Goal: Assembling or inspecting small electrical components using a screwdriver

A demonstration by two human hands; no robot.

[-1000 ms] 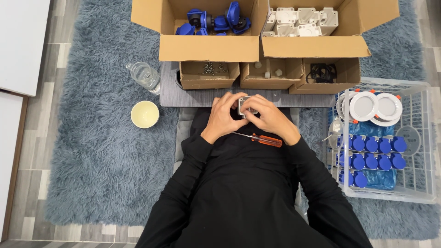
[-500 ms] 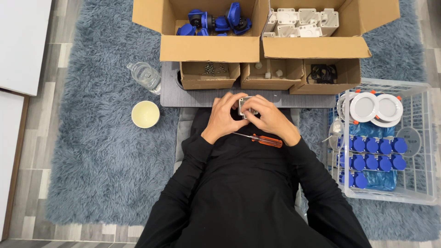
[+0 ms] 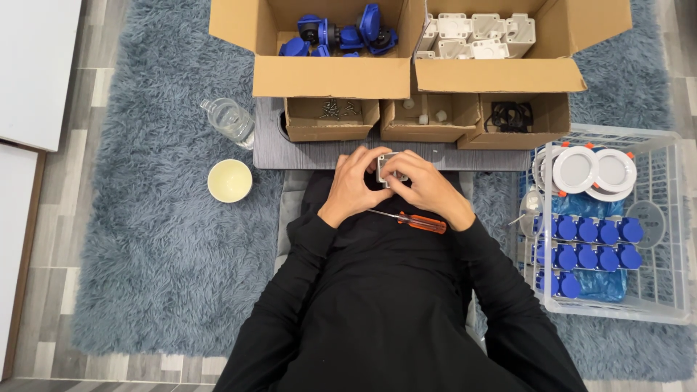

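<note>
Blue-grey shag rug [image 3: 145, 239] covers the floor, with a low grey worktop [image 3: 327, 154] across its upper middle. At about ten o'clock from the hands lies a clear plastic bottle [image 3: 229, 120] on its side, and at nine o'clock stands a small cream bowl [image 3: 229, 181]. At twelve o'clock are open cardboard boxes: blue plug parts [image 3: 341, 35] in the left large one, white housings [image 3: 475, 36] in the right, and below them three small boxes holding screws [image 3: 332, 109], small white bits [image 3: 423, 115] and black rings [image 3: 512, 116].

Left hand [image 3: 353, 183] and right hand [image 3: 427, 187] meet at the worktop's near edge, their fingers curled closed around a small grey-white square housing [image 3: 388, 168], held between both just above the lap. How tightly each grips cannot be told. An orange-handled screwdriver [image 3: 410, 220] rests on the lap at six o'clock, touched by neither hand.

At three o'clock a clear crate [image 3: 671, 218] holds white round lamps [image 3: 594, 170] and rows of blue sockets [image 3: 588, 243].

By the look of it, the step is fitting or seating a part by hand; a following move would likely call for one hand to steady the housing while the other is free for the screwdriver.
</note>
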